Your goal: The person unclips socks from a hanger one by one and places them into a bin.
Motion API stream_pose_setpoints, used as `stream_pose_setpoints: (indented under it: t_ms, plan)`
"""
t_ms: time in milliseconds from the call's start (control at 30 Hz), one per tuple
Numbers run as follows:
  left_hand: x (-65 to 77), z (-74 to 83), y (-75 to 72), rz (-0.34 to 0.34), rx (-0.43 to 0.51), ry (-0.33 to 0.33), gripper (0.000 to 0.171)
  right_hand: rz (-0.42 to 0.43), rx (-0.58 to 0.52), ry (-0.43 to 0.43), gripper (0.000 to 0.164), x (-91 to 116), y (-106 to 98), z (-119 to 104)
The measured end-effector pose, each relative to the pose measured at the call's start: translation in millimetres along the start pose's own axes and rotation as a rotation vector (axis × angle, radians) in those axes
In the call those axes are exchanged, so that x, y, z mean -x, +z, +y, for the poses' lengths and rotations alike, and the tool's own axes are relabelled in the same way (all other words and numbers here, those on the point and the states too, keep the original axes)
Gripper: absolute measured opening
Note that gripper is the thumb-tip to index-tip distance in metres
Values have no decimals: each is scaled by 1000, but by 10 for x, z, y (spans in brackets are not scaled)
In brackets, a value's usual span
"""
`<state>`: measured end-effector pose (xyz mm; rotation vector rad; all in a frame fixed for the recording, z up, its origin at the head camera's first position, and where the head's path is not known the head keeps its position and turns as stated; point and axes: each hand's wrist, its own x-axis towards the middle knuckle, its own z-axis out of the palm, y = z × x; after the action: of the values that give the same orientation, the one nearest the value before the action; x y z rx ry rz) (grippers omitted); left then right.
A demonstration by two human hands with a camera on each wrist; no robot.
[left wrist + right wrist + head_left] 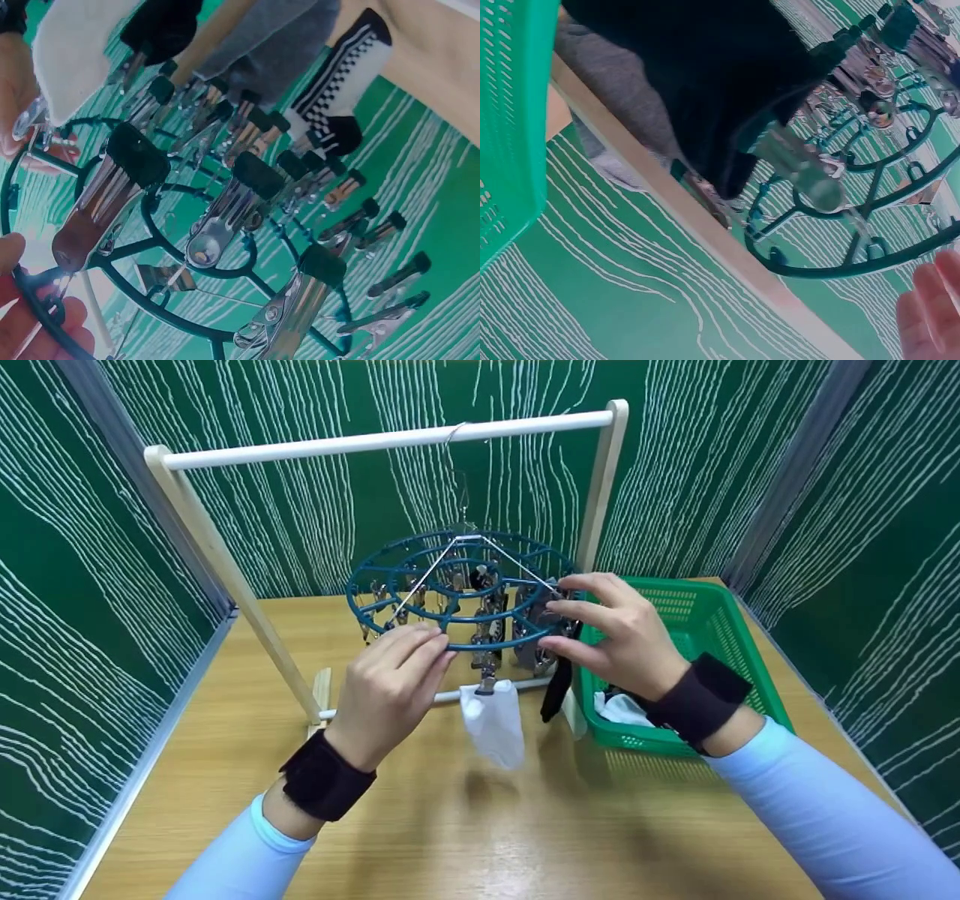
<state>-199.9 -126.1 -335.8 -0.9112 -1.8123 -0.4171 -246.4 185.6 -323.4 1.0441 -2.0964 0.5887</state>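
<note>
A round dark-teal clip hanger (480,645) hangs tilted from a white rail, metal clips pointing down around its rings. My left hand (394,682) pinches its near left rim, thumb (10,251) on one side and fingers below. At the right rim my right hand (626,626) has its fingers spread, thumb by the near edge, nothing gripped. From the front clip hangs a white sock (495,724). A black sock (556,690) hangs under the right side, next to a grey cloth piece (274,56). Deeper in hangs a black-and-white checked sock (341,86).
The white rail (390,440) rests on wooden posts (240,592). A green basket (739,641) stands right of the rack with a white-and-black cloth piece (621,709) inside. Green walls with white lines surround the wooden table (420,840).
</note>
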Motion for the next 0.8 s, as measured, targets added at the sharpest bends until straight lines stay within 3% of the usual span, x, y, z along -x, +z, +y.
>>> stream_pose_setpoints:
  t_ms: [267, 533, 667, 800]
  plan:
    - [35, -23, 6, 21, 28, -51, 17, -40, -13, 13, 31, 14, 43, 29]
    - [69, 58, 49, 111, 26, -39, 21, -46, 4, 7, 28, -9, 47, 11]
    - [84, 118, 80, 35, 102, -28, 23, -44, 8, 19, 27, -10, 48, 5]
    - [87, 194, 110, -110, 121, -90, 26, -38, 14, 6, 31, -17, 36, -2]
